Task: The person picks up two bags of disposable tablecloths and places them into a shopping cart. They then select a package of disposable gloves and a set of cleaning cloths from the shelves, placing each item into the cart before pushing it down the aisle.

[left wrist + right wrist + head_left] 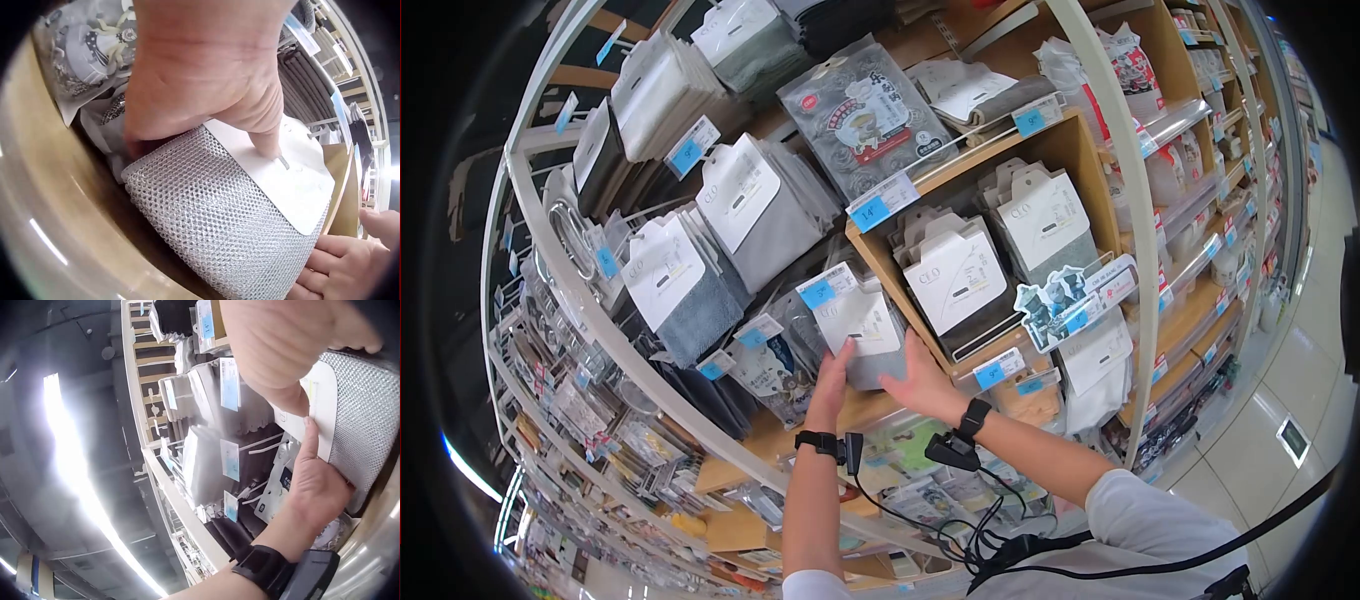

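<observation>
Landmark: wooden cubby [1097, 175], side nearest the hands. Silver mesh cloth pack [868, 372] sits just outside it, beside that side board, below its own blue-and-white price tag [827, 287]. Long axis runs roughly along the board, the end with the white card header [300, 197] uppermost; tilted slightly in the head view. Whether a hook holds it: hidden, cannot tell.

Key relation: pack lies between the two hands. From the left hand [830, 388] it is on the cubby side; from the right hand [928, 388] it is on the side away from the cubby. Right hand nearer the cubby, at the pack's edge there. Any pull would probably need to run along the board, with little room between pack and wood.

Fingers: left pinches the pack, thumb on the card, other fingers around the edge farther from the cubby, tips hidden. Right fingers lie side by side, reaching behind the cubby-side edge; thumb stands apart from them, seemingly off the mesh in the left wrist view. Their pressure: cannot tell.

Printed clear bag [775, 372] beyond the left hand, farther from the cubby.
</observation>
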Available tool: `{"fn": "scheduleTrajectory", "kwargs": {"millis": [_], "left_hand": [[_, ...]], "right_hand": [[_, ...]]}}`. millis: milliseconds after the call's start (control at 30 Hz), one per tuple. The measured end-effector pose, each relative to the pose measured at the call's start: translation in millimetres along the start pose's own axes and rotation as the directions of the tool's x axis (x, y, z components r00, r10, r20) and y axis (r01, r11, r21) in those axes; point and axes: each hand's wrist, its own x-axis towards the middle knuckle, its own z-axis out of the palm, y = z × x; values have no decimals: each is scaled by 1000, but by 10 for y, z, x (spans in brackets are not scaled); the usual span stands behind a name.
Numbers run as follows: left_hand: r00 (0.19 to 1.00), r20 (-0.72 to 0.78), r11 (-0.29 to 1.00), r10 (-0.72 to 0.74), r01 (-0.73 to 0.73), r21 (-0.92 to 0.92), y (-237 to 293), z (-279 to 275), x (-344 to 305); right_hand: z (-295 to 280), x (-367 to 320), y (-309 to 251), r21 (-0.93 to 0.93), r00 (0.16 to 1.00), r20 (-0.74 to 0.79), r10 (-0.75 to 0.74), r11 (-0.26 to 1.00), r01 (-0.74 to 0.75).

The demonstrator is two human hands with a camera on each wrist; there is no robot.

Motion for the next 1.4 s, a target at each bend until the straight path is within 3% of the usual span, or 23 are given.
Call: {"fn": "scheduleTrajectory", "kwargs": {"millis": [67,200,267,367,400,467,600,667,733,833,967,1033,1067,1133,1400], "left_hand": [[1000,11,1000,-3,3,2,-16,5,35],[999,35,997,5,-2,-82,19,11,37],[999,48,992,-3,9,-128,37,44,4],[1000,15,992,15,-13,-125,90,12,-46],[999,34,992,-38,42,-120,84,1,-54],[997,25,990,-73,75,-121,28,-76,-44],[998,48,995,-41,45,-93,75,-128,-109],[997,61,997,-39,42,-59,86,-121,-97],[995,100,991,-16,29,-129,129,-108,-141],[993,112,976,-39,62,-210,117,-83,-166],[999,52,977,8,4,-211,172,-50,-222],[999,37,976,8,0,-216,222,-36,-292],[1000,22,977,9,-4,-214,260,-23,-342],[1000,2,972,-15,15,-236,328,3,-432],[992,-47,944,-120,99,-314,740,227,-798]], "right_hand": [[-57,-4,17,183,1000,5,0,983,-1],[-122,-25,164,193,998,50,-47,981,36],[-94,-30,189,184,997,-2,-82,980,81],[-48,36,237,142,997,68,23,989,-33],[-21,24,239,147,995,95,11,989,-25],[10,49,229,333,999,26,-28,943,18],[141,88,332,274,986,-140,-94,953,130],[147,109,375,251,988,-126,-92,960,121],[94,106,322,368,998,-28,-59,928,65],[29,88,230,345,999,-9,-37,938,38],[94,85,315,339,990,-112,-87,933,120],[68,118,363,489,996,-34,-87,868,92],[18,115,347,487,996,-28,-84,869,87],[-121,74,235,418,991,131,-37,908,-21],[-271,-107,-32,488,992,69,-108,871,60]]}}
